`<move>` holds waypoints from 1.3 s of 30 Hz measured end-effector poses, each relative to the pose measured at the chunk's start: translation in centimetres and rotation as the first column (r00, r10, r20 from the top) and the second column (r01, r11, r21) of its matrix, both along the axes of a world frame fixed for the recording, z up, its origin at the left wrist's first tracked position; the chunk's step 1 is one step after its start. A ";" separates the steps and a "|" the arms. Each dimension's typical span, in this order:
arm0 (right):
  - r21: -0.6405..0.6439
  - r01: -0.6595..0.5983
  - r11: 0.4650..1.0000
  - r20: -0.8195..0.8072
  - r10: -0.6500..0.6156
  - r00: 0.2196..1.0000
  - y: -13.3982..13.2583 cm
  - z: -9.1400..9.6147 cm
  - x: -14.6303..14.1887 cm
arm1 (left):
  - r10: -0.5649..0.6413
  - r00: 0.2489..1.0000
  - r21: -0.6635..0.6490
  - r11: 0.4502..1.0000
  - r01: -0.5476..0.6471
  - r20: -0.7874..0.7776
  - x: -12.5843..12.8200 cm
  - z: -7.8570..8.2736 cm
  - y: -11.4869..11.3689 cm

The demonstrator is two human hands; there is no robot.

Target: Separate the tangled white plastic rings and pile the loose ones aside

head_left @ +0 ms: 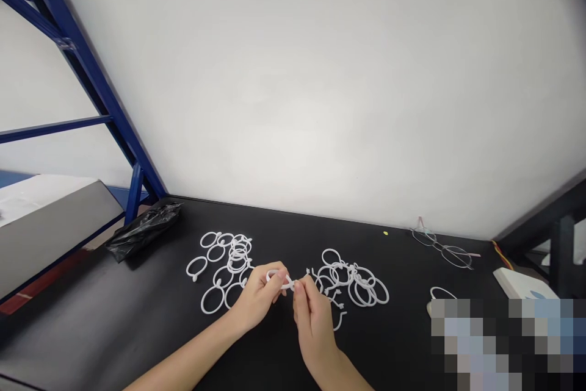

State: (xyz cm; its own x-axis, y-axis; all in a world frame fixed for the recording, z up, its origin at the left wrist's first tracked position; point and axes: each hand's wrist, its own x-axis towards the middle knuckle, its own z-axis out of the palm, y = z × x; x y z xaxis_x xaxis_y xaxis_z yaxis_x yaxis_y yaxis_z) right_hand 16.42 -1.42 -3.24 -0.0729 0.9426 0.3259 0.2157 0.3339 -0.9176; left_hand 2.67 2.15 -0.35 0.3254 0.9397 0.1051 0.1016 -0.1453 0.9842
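Note:
Between my hands is one white plastic ring (273, 272) with a small clasp at its right side. My left hand (262, 293) pinches the ring's loop between thumb and fingers. The fingertips of my right hand (312, 315) are closed on the clasp end, which they mostly cover. Left of my hands lies a loose group of white rings (212, 300), several of them overlapping. To the right is another pile of white rings (361, 286), and some near my right hand show open ends.
The black table (151, 318) meets a white wall (293, 104). A crumpled black plastic bag (146, 229) lies at the left by a blue metal frame (137, 159). Eyeglasses (442, 247) and a white box (524, 284) are at the right. The lower right corner is pixelated.

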 end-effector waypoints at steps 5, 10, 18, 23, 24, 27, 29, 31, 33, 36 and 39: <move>0.006 0.001 1.000 -0.004 -0.001 1.000 0.0 0.3 0.0 | 0.001 1.000 -0.009 1.000 -0.001 0.006 0.0 0.0 0.1; 0.016 0.021 1.000 0.012 -0.021 1.000 0.1 0.1 0.0 | 0.003 1.000 -0.012 1.000 -0.003 0.012 -0.1 -0.3 0.1; 0.062 0.069 0.996 -0.027 -0.067 0.997 0.6 1.0 0.4 | -0.173 0.984 -0.032 0.985 0.172 -0.030 0.0 0.3 -0.7; 0.027 0.094 0.995 -0.054 -0.092 0.994 0.9 1.1 0.7 | -0.207 0.976 -0.146 0.966 0.215 0.067 0.7 0.0 -0.9; 0.020 0.111 0.994 -0.061 -0.109 0.992 0.9 1.0 0.8 | -0.196 0.975 -0.159 0.965 0.211 0.104 0.7 -0.1 -0.7; 0.001 0.141 0.990 -0.081 -0.141 0.987 0.8 1.0 0.9 | -0.088 0.974 -0.186 0.974 0.128 0.208 0.7 -0.3 -0.2; 0.012 0.146 0.989 -0.089 -0.145 0.985 0.8 1.1 1.0 | 0.023 0.959 -0.251 0.967 0.051 0.283 0.6 -0.2 0.2; 0.038 0.153 0.988 -0.083 -0.149 0.985 0.9 1.2 1.0 | 0.136 0.921 -0.335 0.942 -0.007 0.364 0.4 0.0 0.4; 0.064 0.166 0.984 -0.067 -0.162 0.985 1.0 1.4 1.1 | 0.250 0.858 -0.426 0.904 -0.040 0.448 0.1 0.1 0.6; 0.089 0.182 0.979 -0.046 -0.178 0.983 1.0 1.4 1.2 | 0.416 0.721 -0.559 0.827 -0.049 0.553 -0.2 -0.1 0.9; 0.103 0.164 0.981 -0.019 -0.163 0.986 1.0 1.4 1.4 | 0.524 0.604 -0.628 0.777 -0.049 0.601 -0.5 -0.3 1.2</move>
State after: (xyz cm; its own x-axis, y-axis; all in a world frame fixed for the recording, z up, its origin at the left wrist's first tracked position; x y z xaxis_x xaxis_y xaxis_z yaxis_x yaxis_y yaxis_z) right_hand 17.81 -0.41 -1.79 0.0835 0.9025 0.4226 0.2663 0.3884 -0.8822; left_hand 2.16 3.30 -0.70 0.0668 0.9371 -0.3427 -0.7149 0.2845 0.6388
